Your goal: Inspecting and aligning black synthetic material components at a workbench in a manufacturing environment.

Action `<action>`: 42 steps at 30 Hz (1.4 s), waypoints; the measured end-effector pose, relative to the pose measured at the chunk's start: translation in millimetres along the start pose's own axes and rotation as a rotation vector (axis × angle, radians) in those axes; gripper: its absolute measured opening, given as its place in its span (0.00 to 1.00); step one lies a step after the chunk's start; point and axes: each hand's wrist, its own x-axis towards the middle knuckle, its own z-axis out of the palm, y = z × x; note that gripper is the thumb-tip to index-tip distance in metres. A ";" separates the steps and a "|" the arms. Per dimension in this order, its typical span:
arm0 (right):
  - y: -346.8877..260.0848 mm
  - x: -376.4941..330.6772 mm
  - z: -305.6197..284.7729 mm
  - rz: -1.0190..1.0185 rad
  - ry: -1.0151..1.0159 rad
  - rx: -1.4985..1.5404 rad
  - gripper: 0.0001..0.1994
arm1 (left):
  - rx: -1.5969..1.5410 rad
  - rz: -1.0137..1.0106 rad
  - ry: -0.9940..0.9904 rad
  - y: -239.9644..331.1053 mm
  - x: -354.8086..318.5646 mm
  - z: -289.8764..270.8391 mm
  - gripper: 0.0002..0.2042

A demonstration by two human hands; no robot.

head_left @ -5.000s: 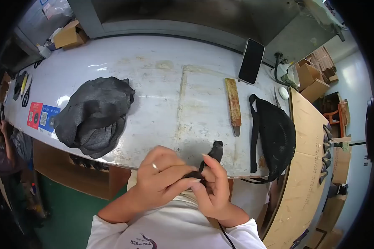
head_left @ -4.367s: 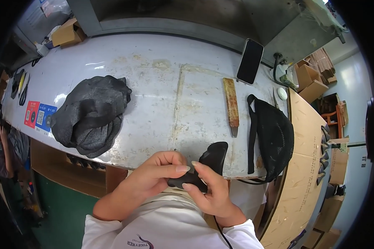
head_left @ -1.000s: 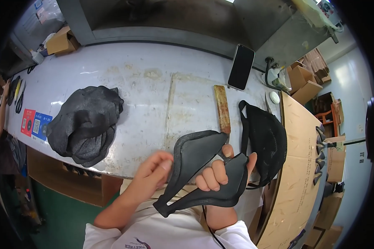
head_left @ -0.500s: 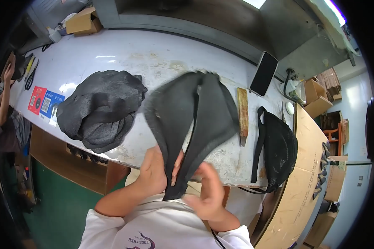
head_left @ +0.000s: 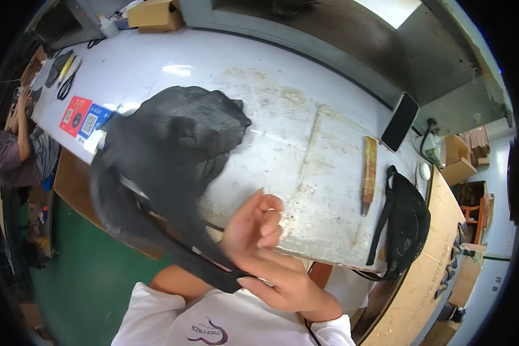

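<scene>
My right hand [head_left: 285, 282] pinches the narrow joined end of a black leather-like piece [head_left: 179, 216] close to my shirt. A long slit splits the piece into two strips, and its wide part swings out to the left, blurred by motion. The wide part overlaps a crumpled pile of similar black pieces [head_left: 205, 112] on the table and hides some of it. Just above my right hand is my left hand [head_left: 254, 222], its fingers loosely curled and a little apart, with nothing seen in them. The black piece covers part of my left forearm.
On the white table [head_left: 271, 155] lie a worn wooden-handled tool [head_left: 369, 173], a black mesh piece with straps [head_left: 406, 225], a phone [head_left: 401, 121] and a white oval object [head_left: 425, 171]. Red and blue cards [head_left: 83, 118] lie left. Another person [head_left: 17, 153] sits far left.
The black piece has swung from in front of me to the left, over the pile. My left hand has come off it, while my right hand now pinches its narrow end. The view has shifted.
</scene>
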 end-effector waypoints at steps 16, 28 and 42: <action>-4.2 -106.5 -84.1 0.244 0.761 -0.342 0.04 | 0.826 -0.136 0.069 -0.1 3.8 18.8 0.21; -12.8 -552.0 -302.9 0.181 2.258 -0.045 0.10 | 1.675 0.250 -0.033 -45.5 18.3 19.2 0.12; 28.9 -598.0 -455.7 -0.304 2.216 0.392 0.29 | 1.721 0.452 0.336 -90.4 49.9 38.3 0.16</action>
